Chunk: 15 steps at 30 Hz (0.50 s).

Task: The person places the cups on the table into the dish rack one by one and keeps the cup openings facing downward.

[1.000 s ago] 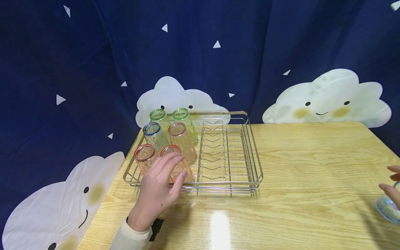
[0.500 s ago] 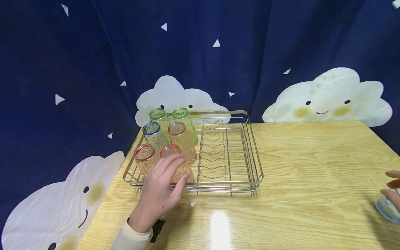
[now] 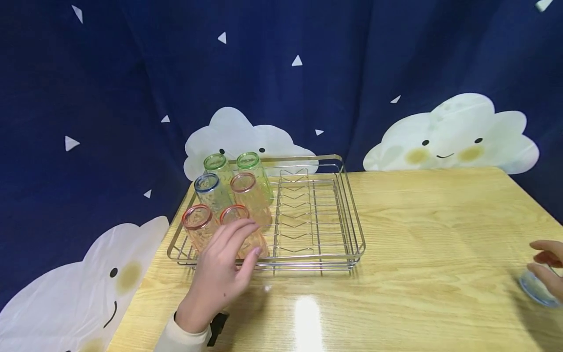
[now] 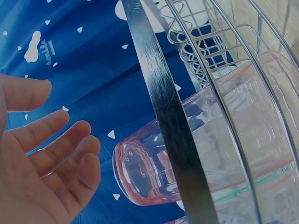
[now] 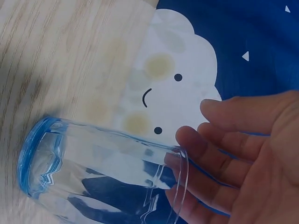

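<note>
In the head view my left hand [image 3: 220,271] is at the front of a wire dish rack [image 3: 358,234], its relaxed fingers beside an upside-down glass with an orange-red base [image 3: 256,244]. The left wrist view has that hand [image 4: 51,158] apart from a pink-tinted glass [image 4: 145,172] behind the rack's flat metal rim. At the right edge of the head view, my right hand [image 3: 550,279] is by a clear glass with a blue base [image 3: 533,287]. In the right wrist view this glass stands base down, and the loosely bent fingers [image 5: 219,163] reach its rim, thumb apart.
Upside-down glasses fill the rack's left side: a red-based one [image 3: 198,220], a blue-based one [image 3: 211,188], a pink-based one [image 3: 250,193] and green-based ones [image 3: 255,168] at the back. Wire dividers [image 3: 294,215] run down the rack's middle. A dark blue curtain [image 3: 334,58] hangs behind the table [image 3: 422,234].
The head view has turned slightly right, so everything sits a little further left in it. My left hand has dropped slightly beside the glass. The glasses and rack stay in place.
</note>
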Available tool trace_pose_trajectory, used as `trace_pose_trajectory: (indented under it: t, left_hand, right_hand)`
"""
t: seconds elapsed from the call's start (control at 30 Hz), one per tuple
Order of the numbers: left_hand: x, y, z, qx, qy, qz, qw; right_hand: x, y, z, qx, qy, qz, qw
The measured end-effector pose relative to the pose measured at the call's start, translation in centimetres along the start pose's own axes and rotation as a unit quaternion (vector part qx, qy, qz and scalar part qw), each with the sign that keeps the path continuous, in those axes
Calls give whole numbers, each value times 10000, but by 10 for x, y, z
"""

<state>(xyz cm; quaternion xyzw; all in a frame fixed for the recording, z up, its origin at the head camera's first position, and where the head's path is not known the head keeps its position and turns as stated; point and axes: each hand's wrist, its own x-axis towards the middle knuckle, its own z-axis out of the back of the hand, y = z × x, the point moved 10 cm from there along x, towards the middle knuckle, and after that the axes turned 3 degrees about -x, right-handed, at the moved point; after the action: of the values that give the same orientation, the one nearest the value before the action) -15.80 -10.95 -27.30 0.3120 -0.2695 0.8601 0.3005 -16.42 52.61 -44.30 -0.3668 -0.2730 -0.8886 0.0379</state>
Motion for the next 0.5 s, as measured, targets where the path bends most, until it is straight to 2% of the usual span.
trace_pose_trajectory:
  t: [0.1,0.37,0.5]
  left_hand:
    - [0,0,0,33,14,7,10000]
    - [1,-5,4,89,-162,-264,9995]
    - [1,-5,4,79,-137,-254,9996]
  right_hand:
    - [2,4,-1,-156,109,13,9998]
    - [2,5,-4,-324,336,-70,9989]
    - [1,0,-5,-276,370,-420,9981]
